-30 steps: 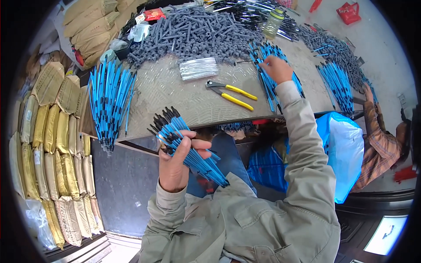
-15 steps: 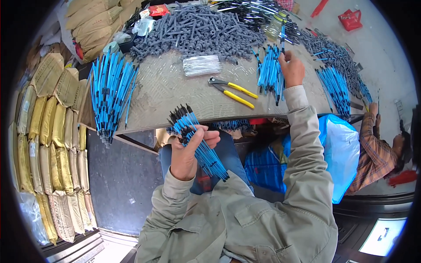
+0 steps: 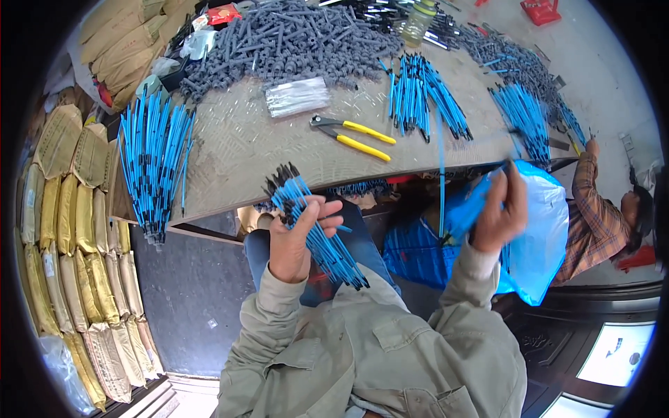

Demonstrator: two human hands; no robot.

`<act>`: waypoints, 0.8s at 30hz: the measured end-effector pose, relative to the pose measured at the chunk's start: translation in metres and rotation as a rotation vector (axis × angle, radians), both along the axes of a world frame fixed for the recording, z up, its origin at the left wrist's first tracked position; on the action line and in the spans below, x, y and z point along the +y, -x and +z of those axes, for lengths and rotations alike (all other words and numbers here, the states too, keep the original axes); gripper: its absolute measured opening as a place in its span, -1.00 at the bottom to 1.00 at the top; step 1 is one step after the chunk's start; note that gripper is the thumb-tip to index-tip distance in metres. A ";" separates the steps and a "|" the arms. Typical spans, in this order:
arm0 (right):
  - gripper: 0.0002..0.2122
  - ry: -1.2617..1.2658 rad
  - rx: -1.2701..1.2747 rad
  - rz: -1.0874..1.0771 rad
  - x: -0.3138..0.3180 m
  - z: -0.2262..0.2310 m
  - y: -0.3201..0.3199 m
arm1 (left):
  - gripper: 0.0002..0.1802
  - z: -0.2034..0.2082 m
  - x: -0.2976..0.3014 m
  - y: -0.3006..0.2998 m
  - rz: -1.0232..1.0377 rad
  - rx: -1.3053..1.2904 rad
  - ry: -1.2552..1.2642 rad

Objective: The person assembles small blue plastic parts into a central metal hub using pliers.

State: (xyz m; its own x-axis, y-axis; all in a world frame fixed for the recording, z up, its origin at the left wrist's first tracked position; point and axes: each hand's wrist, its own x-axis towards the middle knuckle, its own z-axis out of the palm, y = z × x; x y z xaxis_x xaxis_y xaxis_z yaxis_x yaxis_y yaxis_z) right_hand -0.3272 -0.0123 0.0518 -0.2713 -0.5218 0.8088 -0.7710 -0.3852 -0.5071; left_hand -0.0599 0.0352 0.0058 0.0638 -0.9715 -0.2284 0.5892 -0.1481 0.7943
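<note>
My left hand (image 3: pixel 293 244) is closed around a bundle of slim blue rods with black ends (image 3: pixel 334 258), tilted over my lap below the table edge. Raised to the right is my right hand (image 3: pixel 503 209), smeared by motion in front of a blue plastic bag (image 3: pixel 536 223). Its fingertips are too blurred to show whether they grip anything. A single blue rod (image 3: pixel 441 174) appears upright near the table edge, apart from the right hand. On the table, a pile of blue rods (image 3: pixel 418 97) lies ahead of that hand.
Yellow-handled pliers (image 3: pixel 362 136) and a bundle of clear thin strips (image 3: pixel 298 97) lie mid-table. Behind them is a heap of grey ribbed plastic parts (image 3: pixel 293 49). More blue rods (image 3: pixel 153 160) overhang the left edge. Another person (image 3: pixel 599 216) works at far right. Stacked sacks (image 3: pixel 83 244) stand left.
My right hand has come back from the rod pile toward me and to the right, beside the blue bag. My left hand keeps its bundle in nearly the same place. The view has shifted slightly.
</note>
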 end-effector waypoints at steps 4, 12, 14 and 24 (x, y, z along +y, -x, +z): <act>-0.78 0.008 -0.102 0.155 0.056 0.006 -0.030 | -0.70 -0.016 -0.016 0.004 -0.020 -0.008 -0.016; -0.75 -0.247 0.085 0.774 0.027 -0.038 -0.094 | -0.72 0.016 -0.021 0.004 0.145 0.050 0.150; -0.74 -0.282 0.071 0.840 0.021 -0.045 -0.106 | -0.74 0.016 -0.016 0.002 0.206 0.035 0.166; -0.75 -0.509 -0.080 1.145 0.009 -0.063 -0.129 | -0.75 0.021 0.014 -0.022 0.163 -0.081 0.277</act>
